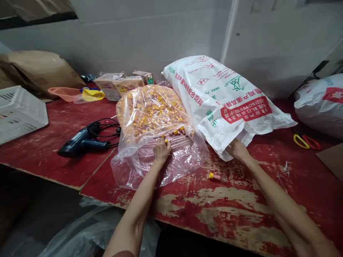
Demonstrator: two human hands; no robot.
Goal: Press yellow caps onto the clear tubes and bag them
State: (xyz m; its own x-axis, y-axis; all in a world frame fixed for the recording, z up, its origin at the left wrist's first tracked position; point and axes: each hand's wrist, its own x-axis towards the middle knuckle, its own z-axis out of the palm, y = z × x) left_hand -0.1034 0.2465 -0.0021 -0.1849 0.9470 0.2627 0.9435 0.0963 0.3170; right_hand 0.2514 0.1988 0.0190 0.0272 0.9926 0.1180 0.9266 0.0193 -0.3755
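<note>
My left hand (161,151) is closed at the mouth of a clear plastic bag (128,167). A yellow-capped small tube (166,141) shows at its fingers. Behind it, the bag bulges with a great many such yellow-capped tubes (152,110), a few lying at its opening. My right hand (237,148) reaches into the open end of a white printed sack (214,89), and its fingers are hidden inside. One loose yellow-capped tube (215,176) lies on the table between my forearms.
A black heat gun (83,141) with its cord lies left on the worn red table (227,207). Further left are a white basket (21,114) and brown paper bag (45,71). Small packed boxes (128,84) stand behind. Scissors (307,141) and another white sack (321,103) lie right.
</note>
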